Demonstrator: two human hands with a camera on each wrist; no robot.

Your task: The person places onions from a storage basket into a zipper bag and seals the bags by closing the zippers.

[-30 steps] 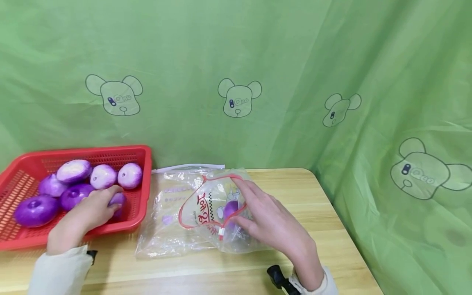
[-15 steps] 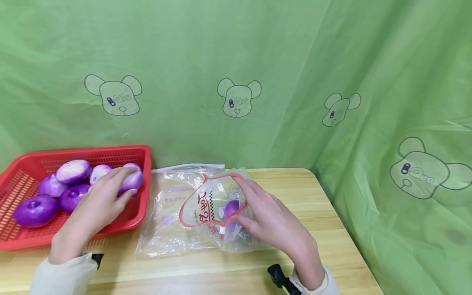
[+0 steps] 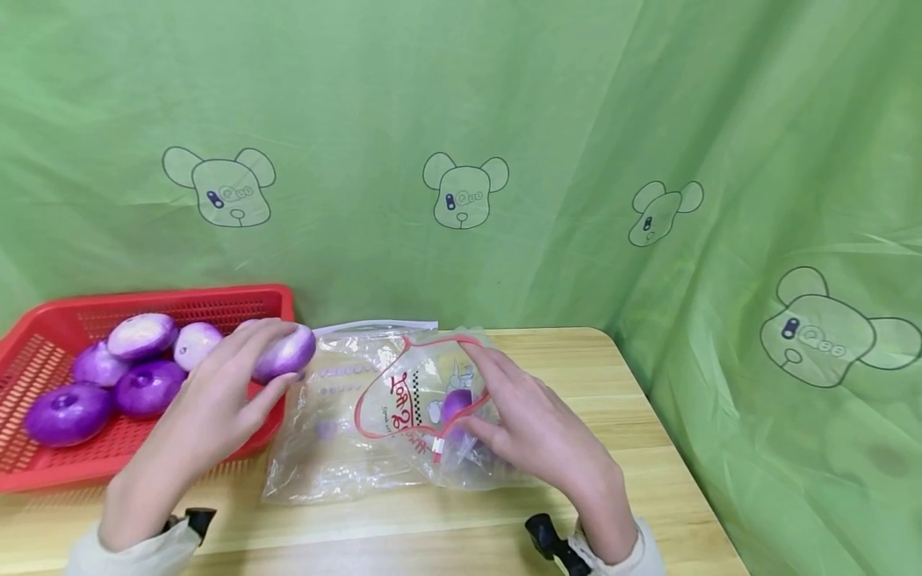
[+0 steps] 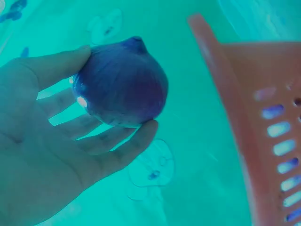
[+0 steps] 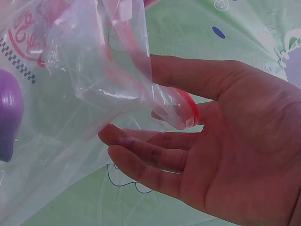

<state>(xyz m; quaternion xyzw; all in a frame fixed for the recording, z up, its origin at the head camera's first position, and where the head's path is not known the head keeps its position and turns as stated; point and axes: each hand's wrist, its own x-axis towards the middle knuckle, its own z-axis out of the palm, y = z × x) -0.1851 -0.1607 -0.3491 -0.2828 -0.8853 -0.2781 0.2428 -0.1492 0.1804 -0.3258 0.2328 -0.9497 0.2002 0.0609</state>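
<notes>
My left hand grips a purple onion above the right rim of a red basket. In the left wrist view, thumb and fingertips curve around the onion, which is clear of the basket wall. My right hand holds the mouth of a clear zip bag with a red rim, spread wide toward the left. Its rim lies between thumb and fingers in the right wrist view. Inside that bag sits another purple onion.
Several onions lie in the basket. A second clear bag with a white zip strip lies flat on the wooden table, partly under the red-rimmed one. Green curtain hangs behind and at the right.
The left hand has moved from low in the basket up and to the right, lifting an onion over the rim. The right hand has stayed at the bag's mouth.
</notes>
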